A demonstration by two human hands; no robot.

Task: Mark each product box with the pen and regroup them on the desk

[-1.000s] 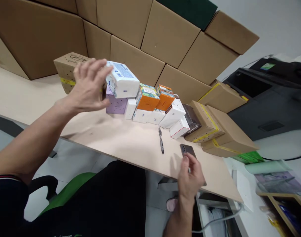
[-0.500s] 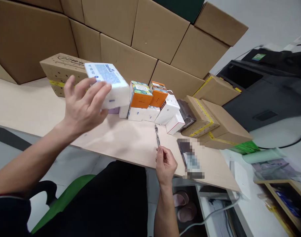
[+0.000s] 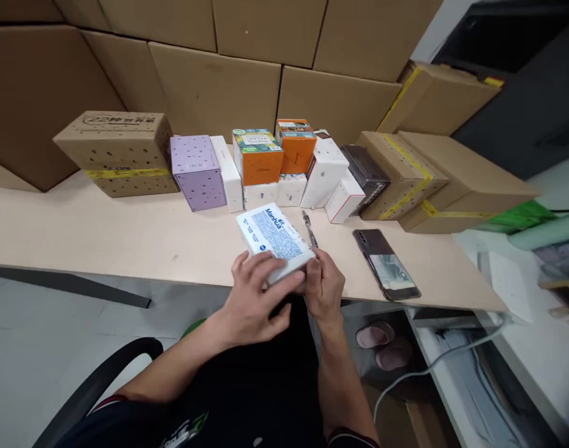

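Note:
A white tissue pack (image 3: 281, 233) with blue "Manhua" print is tilted over the table's front edge, in front of my body. My left hand (image 3: 259, 295) has its fingers bent over the pack's near side, with the thumb lower down and apart from the print. At the pack's right corner, my right hand (image 3: 324, 283) is closed, its thumb against that corner. A slim pen (image 3: 309, 228) sticks out beyond the right fingers, pointing away from me. How the fingers under the pack are placed is hidden.
Behind the pack stand a purple box (image 3: 198, 171), orange boxes (image 3: 259, 167) and white boxes (image 3: 325, 171). Brown cartons (image 3: 121, 155) flank them, with stacked cartons (image 3: 219, 81) behind. A phone (image 3: 386, 264) lies on the right of the table (image 3: 126, 239).
My left hand has brought the tissue pack down and right, from above the table's left part to my right hand. The view has shifted, and the purple box now shows fully.

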